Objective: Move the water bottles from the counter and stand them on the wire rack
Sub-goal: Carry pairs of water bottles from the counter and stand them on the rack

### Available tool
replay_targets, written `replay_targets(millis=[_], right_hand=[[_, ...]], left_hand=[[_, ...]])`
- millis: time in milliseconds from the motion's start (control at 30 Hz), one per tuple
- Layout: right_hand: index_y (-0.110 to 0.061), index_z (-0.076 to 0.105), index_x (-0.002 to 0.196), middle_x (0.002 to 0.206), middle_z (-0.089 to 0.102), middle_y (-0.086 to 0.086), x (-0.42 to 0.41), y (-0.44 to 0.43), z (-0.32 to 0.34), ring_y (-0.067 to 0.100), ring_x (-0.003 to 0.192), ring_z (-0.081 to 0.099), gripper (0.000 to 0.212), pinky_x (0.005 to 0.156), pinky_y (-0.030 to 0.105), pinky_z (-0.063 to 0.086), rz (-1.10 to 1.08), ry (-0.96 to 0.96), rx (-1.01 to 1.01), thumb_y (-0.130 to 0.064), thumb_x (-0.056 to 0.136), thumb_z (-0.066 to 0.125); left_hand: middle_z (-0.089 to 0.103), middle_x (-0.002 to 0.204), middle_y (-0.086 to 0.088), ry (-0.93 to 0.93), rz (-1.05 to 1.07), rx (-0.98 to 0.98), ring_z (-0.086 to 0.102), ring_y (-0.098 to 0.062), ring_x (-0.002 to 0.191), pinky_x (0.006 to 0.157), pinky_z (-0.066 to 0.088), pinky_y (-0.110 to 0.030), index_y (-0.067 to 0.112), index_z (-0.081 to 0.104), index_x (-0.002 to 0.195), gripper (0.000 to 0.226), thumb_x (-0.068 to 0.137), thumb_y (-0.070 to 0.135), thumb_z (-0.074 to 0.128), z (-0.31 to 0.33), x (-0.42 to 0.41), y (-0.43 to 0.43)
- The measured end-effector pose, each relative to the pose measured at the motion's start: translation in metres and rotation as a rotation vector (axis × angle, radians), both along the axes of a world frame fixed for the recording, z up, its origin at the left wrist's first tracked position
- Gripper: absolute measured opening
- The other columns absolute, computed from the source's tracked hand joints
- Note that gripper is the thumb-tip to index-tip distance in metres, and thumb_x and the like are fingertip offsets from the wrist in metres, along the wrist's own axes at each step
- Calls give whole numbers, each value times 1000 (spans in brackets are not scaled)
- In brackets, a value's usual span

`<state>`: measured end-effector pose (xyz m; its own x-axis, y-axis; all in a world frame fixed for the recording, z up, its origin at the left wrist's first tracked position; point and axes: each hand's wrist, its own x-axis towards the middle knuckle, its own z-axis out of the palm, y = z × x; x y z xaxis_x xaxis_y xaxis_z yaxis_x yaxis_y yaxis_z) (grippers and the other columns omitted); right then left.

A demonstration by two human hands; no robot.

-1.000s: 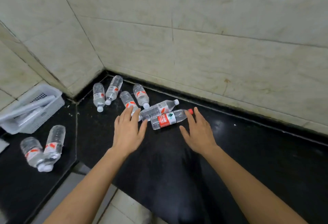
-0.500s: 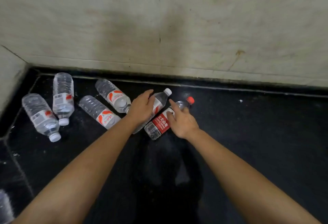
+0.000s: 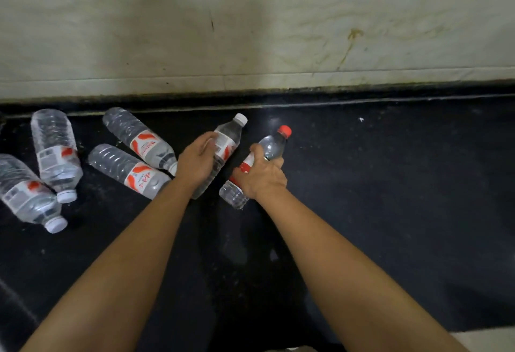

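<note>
Several clear water bottles lie on the black counter (image 3: 390, 184). My left hand (image 3: 196, 161) is wrapped around a white-capped bottle (image 3: 230, 137) with a red and white label. My right hand (image 3: 262, 176) grips a red-capped bottle (image 3: 274, 144) with a red label, tilted with its cap pointing away from me. To the left lie two white-capped bottles (image 3: 139, 137) (image 3: 128, 170) side by side, and two more (image 3: 54, 148) (image 3: 26, 193) near the left edge. No wire rack is in view.
A pale tiled wall (image 3: 250, 23) rises directly behind the counter. The counter's right half is bare black stone. A strip of light floor (image 3: 485, 336) shows at the bottom right.
Both hands went from hovering open over the bottles to closing on one each. The view has come closer to the wall, and the white basket and bottles at far left have left the frame.
</note>
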<state>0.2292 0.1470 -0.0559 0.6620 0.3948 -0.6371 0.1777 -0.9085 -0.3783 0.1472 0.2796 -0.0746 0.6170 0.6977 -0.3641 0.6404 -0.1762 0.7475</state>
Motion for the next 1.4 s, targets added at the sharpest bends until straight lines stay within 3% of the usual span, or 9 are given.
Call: replay_targets(millis=[67, 200, 333, 433, 567, 733, 933, 1167, 1400], right_hand=[[-43, 26, 148, 133, 27, 15, -1, -10, 1, 32, 92, 53, 65, 79, 37, 47, 9, 5, 23, -43, 93, 61], [-41, 21, 149, 138, 20, 18, -11, -46, -6, 38, 114, 48, 66, 92, 48, 52, 246, -206, -66, -34, 95, 60], [-39, 19, 144, 148, 17, 21, -10, -84, -17, 41, 134, 33, 70, 114, 67, 27, 328, -324, -139, -33, 91, 64], [-34, 31, 139, 135, 36, 16, -3, -115, -20, 35, 128, 41, 60, 113, 57, 33, 198, -340, -44, -31, 88, 63], [-27, 32, 135, 125, 45, 12, 9, -143, -14, 31, 115, 52, 62, 87, 41, 50, 16, -253, 51, -28, 84, 68], [-26, 17, 149, 133, 43, 13, 5, -163, -18, 33, 123, 51, 104, 96, 44, 49, -203, -141, -23, -34, 71, 85], [-23, 36, 142, 128, 45, 13, -26, -187, -21, 34, 121, 50, 84, 102, 45, 47, -327, -128, -43, -40, 73, 81], [-33, 40, 137, 109, 68, -2, -75, -249, -11, 30, 103, 61, 77, 80, 35, 50, -759, -77, 214, -37, 69, 76], [-32, 41, 134, 100, 64, -7, -38, -335, 42, 19, 86, 59, 74, 72, 29, 40, -915, -147, 478, -24, 72, 80]], left_hand=[[54, 145, -3, 13, 8, 17, 52, -24, 130, 112, 40, -43, 32, 54, 137, 35, 105, 37, 39, -1, 0, -5], [47, 152, -6, 55, -10, 69, 46, -27, 136, 113, 35, -40, 29, 41, 149, 45, 105, 37, 42, -5, -8, -23], [57, 138, -8, 74, -6, 141, 56, -29, 122, 101, 46, -43, 32, 42, 144, 54, 95, 52, 53, -5, -28, -55], [57, 137, -5, 105, -54, 195, 56, -30, 121, 99, 48, -48, 33, 42, 142, 67, 84, 59, 65, -4, -46, -87], [47, 147, -6, 207, -119, 255, 49, -32, 127, 106, 41, -51, 29, 35, 146, 90, 73, 55, 79, -4, -58, -122], [43, 149, -8, 248, -184, 285, 48, -34, 129, 107, 40, -52, 27, 27, 151, 98, 72, 55, 80, -10, -64, -124], [46, 140, -15, 308, -212, 261, 54, -39, 120, 94, 49, -57, 33, 15, 149, 100, 74, 49, 80, -9, -61, -111], [63, 115, -7, 118, 39, -39, 62, -26, 95, 85, 49, -41, 25, 36, 138, 82, 72, 21, 84, 20, -44, -136], [61, 102, 13, -221, -107, -14, 63, -8, 88, 79, 48, -32, 26, 42, 133, 78, 70, 9, 84, 90, 12, -258]])
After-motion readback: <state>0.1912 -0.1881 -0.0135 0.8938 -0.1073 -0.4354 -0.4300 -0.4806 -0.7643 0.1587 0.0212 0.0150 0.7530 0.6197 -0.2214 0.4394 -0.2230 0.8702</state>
